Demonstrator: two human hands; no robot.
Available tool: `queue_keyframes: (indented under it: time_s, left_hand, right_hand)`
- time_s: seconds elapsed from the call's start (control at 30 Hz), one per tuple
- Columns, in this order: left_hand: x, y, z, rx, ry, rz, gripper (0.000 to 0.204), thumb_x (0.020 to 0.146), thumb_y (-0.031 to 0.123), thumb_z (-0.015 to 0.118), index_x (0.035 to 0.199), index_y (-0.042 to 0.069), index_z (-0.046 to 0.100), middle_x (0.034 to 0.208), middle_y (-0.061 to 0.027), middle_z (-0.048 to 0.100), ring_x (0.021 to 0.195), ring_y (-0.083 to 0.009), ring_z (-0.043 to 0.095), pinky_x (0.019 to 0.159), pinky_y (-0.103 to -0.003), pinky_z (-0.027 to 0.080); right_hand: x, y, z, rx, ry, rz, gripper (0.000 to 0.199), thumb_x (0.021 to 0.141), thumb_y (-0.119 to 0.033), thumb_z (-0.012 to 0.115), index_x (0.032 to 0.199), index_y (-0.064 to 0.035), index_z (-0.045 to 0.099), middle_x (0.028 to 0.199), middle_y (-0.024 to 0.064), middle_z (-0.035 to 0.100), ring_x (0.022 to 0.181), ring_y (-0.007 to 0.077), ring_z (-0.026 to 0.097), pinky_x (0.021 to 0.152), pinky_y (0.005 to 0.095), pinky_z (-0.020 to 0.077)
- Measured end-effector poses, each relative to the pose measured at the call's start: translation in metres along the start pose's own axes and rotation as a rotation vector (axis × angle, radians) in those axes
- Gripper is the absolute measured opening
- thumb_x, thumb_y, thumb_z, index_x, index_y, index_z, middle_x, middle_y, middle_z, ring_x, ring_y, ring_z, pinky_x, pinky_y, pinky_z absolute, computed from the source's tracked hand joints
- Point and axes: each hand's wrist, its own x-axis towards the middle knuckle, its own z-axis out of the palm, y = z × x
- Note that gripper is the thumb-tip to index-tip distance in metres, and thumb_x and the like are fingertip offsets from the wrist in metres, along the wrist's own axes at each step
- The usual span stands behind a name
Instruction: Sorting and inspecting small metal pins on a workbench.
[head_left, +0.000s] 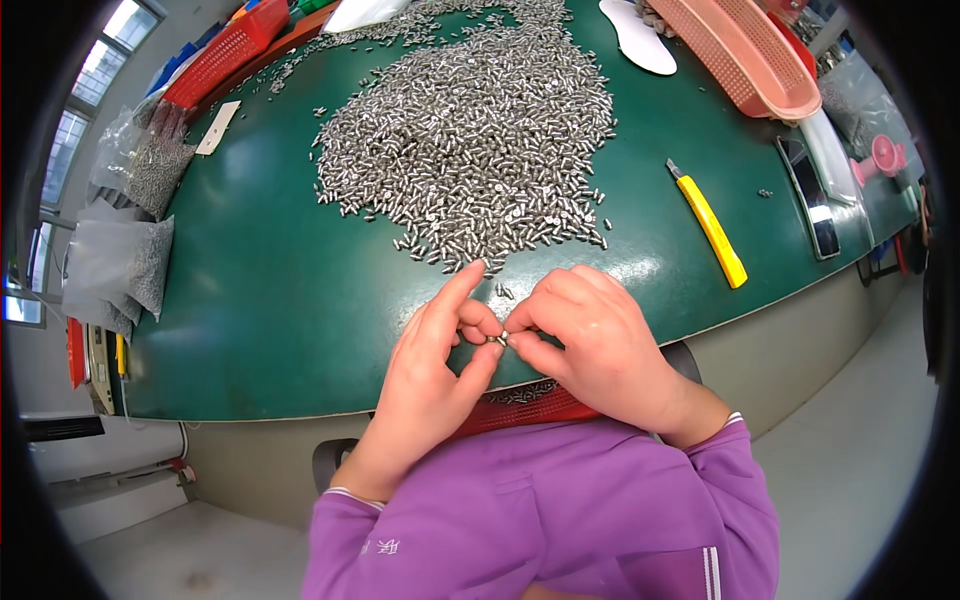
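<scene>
My left hand and my right hand meet over the near edge of the table. Between their fingertips is a small shiny metal part, mostly covered by the fingers; whether it is one piece or two I cannot tell. Left thumb and fingers pinch it from one side, with the index finger stretched away toward the pile. My right thumb and index finger close on it from the other side. A few loose metal pieces lie just beyond the fingertips. Past them spreads a large pile of small cylindrical metal parts.
Under my hands, a red basket holds more metal parts. On the green table, a yellow utility knife and a phone lie at right. A pink basket stands far right; filled plastic bags line the left.
</scene>
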Motion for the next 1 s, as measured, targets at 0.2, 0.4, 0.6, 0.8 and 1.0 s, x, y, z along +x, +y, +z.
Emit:
queue_keyframes:
  time_s: [0.2,0.4,0.6,0.8,1.0]
  left_hand:
    - [-0.0017,-0.0028,-0.0015,-0.008,-0.010,0.016,0.074,0.084,-0.008,0.072,0.151,0.005,0.045,0.097,-0.0047,0.066,0.088,-0.0193,0.062,0.081,-0.034,0.052]
    - [-0.0002,-0.0006,0.0005,-0.009,0.026,0.016,0.072,0.084,-0.008,0.072,0.151,0.004,0.046,0.094,-0.0056,0.066,0.088,-0.0203,0.063,0.081,-0.036,0.053]
    - [0.0010,-0.0004,0.0038,0.051,0.048,0.076,0.069,0.083,-0.008,0.073,0.146,0.003,0.050,0.091,-0.0057,0.065,0.085,-0.0219,0.062,0.079,-0.036,0.052]
    - [0.0012,-0.0006,0.0052,0.073,0.050,0.070,0.070,0.082,-0.008,0.073,0.147,0.003,0.048,0.092,-0.0051,0.065,0.084,-0.0214,0.062,0.079,-0.036,0.052]
    - [-0.0002,-0.0015,0.0054,0.050,0.071,0.084,0.073,0.083,-0.008,0.073,0.150,0.003,0.046,0.094,-0.0063,0.066,0.087,-0.0212,0.063,0.080,-0.035,0.053]
  right_hand:
    - [0.0023,-0.0029,-0.0041,0.012,-0.031,0.018,0.021,0.077,-0.011,0.082,0.093,-0.0090,0.069,0.087,0.0045,0.062,0.080,0.0267,0.058,0.073,0.0402,0.0468]
    - [0.0021,-0.0021,-0.0030,0.005,-0.031,0.034,0.020,0.077,-0.009,0.080,0.094,-0.0090,0.069,0.087,0.0048,0.063,0.081,0.0269,0.060,0.074,0.0403,0.0471]
    - [0.0027,-0.0008,-0.0050,0.038,-0.038,0.025,0.019,0.077,-0.006,0.080,0.092,-0.0082,0.069,0.086,0.0051,0.063,0.080,0.0263,0.060,0.074,0.0397,0.0475]
    - [0.0033,0.0001,-0.0044,0.046,-0.044,0.043,0.016,0.077,-0.006,0.079,0.088,-0.0080,0.069,0.083,0.0043,0.063,0.078,0.0252,0.061,0.073,0.0391,0.0477]
    - [0.0032,-0.0025,-0.0023,-0.012,-0.019,0.041,0.015,0.077,-0.007,0.079,0.087,-0.0082,0.068,0.084,0.0041,0.063,0.078,0.0249,0.061,0.073,0.0387,0.0477]
